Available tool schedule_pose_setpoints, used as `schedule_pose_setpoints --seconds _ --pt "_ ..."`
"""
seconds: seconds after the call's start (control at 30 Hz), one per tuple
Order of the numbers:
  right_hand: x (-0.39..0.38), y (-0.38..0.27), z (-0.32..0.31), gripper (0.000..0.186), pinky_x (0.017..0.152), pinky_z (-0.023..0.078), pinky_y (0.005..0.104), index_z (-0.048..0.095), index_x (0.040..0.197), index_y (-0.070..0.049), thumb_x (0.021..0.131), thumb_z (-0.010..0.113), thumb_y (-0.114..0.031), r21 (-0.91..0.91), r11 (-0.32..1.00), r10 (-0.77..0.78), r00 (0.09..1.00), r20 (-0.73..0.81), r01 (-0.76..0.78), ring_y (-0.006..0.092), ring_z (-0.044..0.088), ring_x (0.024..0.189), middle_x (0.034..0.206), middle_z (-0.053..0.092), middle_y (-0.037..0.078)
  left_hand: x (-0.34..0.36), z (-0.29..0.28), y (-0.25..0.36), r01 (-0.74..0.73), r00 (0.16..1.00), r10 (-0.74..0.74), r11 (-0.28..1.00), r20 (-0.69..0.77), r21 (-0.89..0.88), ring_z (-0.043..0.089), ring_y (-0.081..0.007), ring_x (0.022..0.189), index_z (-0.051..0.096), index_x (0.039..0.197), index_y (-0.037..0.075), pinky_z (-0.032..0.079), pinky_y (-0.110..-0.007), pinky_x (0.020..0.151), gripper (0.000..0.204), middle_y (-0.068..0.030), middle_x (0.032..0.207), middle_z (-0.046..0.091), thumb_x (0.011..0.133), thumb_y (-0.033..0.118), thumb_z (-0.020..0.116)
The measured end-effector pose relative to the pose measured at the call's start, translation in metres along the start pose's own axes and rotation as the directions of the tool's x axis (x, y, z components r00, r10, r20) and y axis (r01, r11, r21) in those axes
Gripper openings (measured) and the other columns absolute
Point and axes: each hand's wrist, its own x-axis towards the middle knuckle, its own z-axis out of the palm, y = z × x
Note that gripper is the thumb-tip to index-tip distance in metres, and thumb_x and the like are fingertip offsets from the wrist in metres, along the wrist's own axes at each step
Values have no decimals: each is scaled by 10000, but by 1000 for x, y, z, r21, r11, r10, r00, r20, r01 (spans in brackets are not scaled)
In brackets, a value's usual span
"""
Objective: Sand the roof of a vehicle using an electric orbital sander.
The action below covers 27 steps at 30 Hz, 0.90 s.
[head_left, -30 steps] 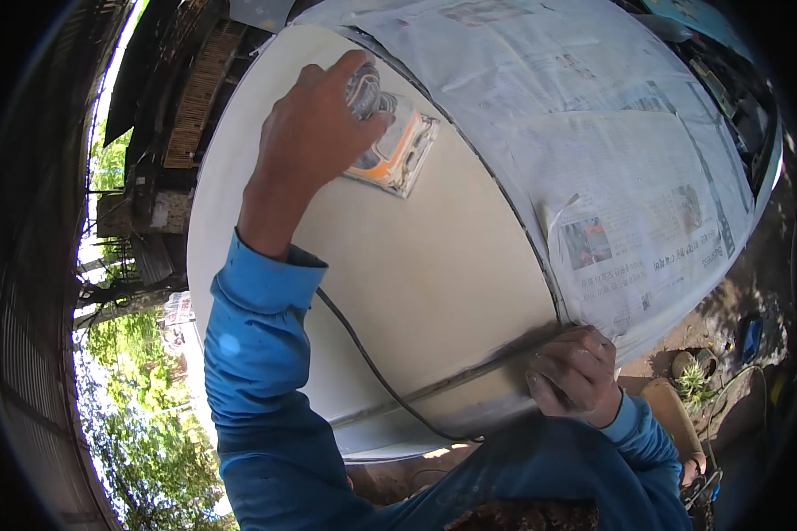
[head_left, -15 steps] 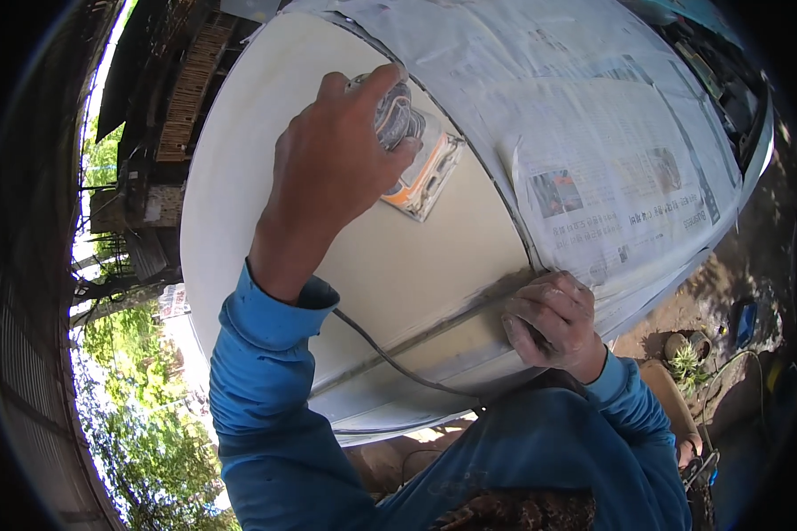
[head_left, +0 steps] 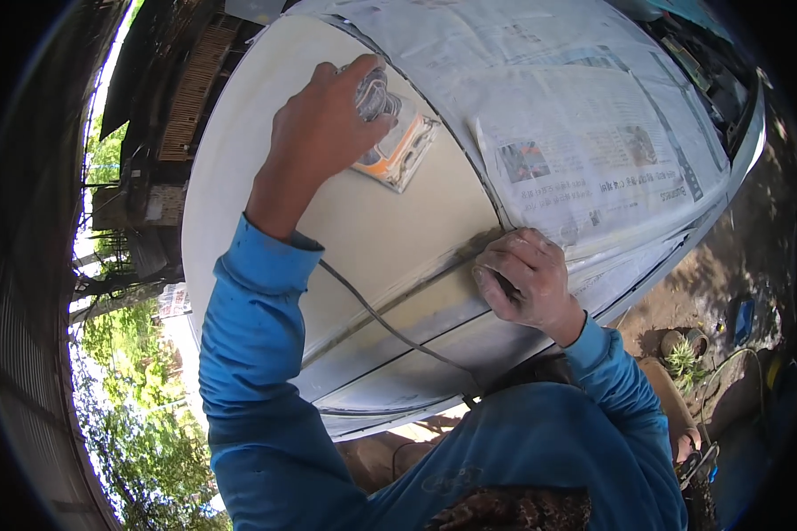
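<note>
Up toward eleven o'clock, both hands and the sander (head_left: 390,162) have slid in the view since half a second ago; the covered side slid likewise, so much of that is the camera's own shift. More of the lower panel now shows below the right hand (head_left: 527,274).

Largest is the curved cream panel (head_left: 416,230), smooth and matte, filling the middle toward nine o'clock. From twelve round to three, wrinkled newspaper (head_left: 584,150) filmed with pale dust lies over the neighbouring surface, past a narrow dark seam (head_left: 479,174). Blue cloth sleeves (head_left: 252,336) rise from six o'clock, creased.

At twelve o'clock the sander sits on the panel, close beside the seam. Its long axis seems to run from ten to four, the uncovered end pointing to four, though the left hand (head_left: 323,124) hides the rest. That hand grips its rounded black knob (head_left: 372,93); the body is orange and pale, the base flat and square-cornered. At three, the right hand rests on the panel's edge, dusty fingers curled; whether they hold anything I cannot tell. Thin and dark, a cord (head_left: 398,336) bends toward five.
</note>
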Motion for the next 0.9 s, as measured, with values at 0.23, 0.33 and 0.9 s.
schedule_pose_setpoints --seconds 0.23,0.33,0.9 --pt "-6 3 -1 152 671 531 357 693 871 -72 738 764 -86 12 999 32 999 -21 -32 250 642 753 865 673 61 8 -7 0 -248 965 256 961 53 -119 651 -323 1063 598 1297 169 526 -413 925 560 -86 1183 622 766 197 775" --pt "-7 3 -1 151 679 534 357 689 874 -74 744 764 -92 -1 1000 23 1000 -12 -23 251 646 779 869 668 60 0 -9 14 -281 954 292 950 67 -135 646 -334 1057 603 1280 162 522 -414 924 563 -83 1188 619 746 176 779" --pt "-5 2 -2 133 647 512 364 698 866 -49 743 748 -43 24 1000 -6 999 -33 7 264 617 716 824 658 84 -3 -14 34 -332 933 341 939 114 -87 649 -334 1009 600 1291 130 527 -424 874 601 -98 1156 610 729 195 804"
